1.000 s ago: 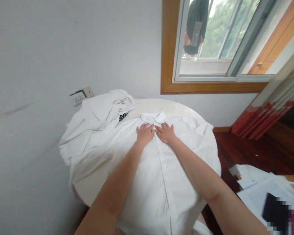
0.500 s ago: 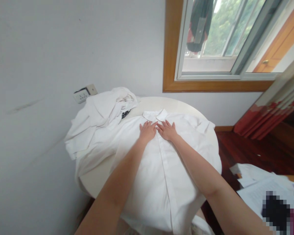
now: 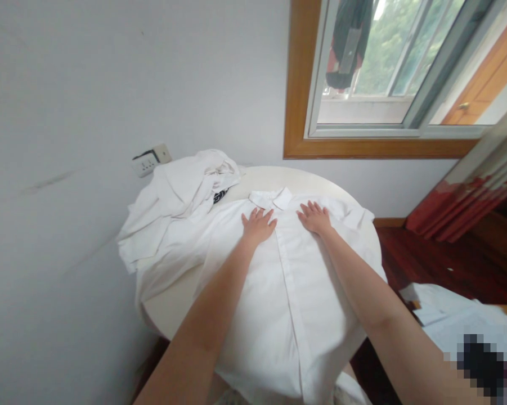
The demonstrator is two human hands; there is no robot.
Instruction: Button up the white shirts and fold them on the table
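The white shirt (image 3: 261, 298) lay front-up on the table (image 3: 169, 312), body mostly flattened, 1 sleeve (image 3: 354, 215) yet creased, left hand (image 3: 259, 226) and right hand (image 3: 314, 217) spread across its upper front, pinching nothing.

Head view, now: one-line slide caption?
Left hand and right hand rest palm-down, fingers spread, on a white shirt laid over a round table.

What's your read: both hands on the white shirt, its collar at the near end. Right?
Wrong on the collar: the head view shows it at the far end. The left hand and right hand are both on the white shirt.
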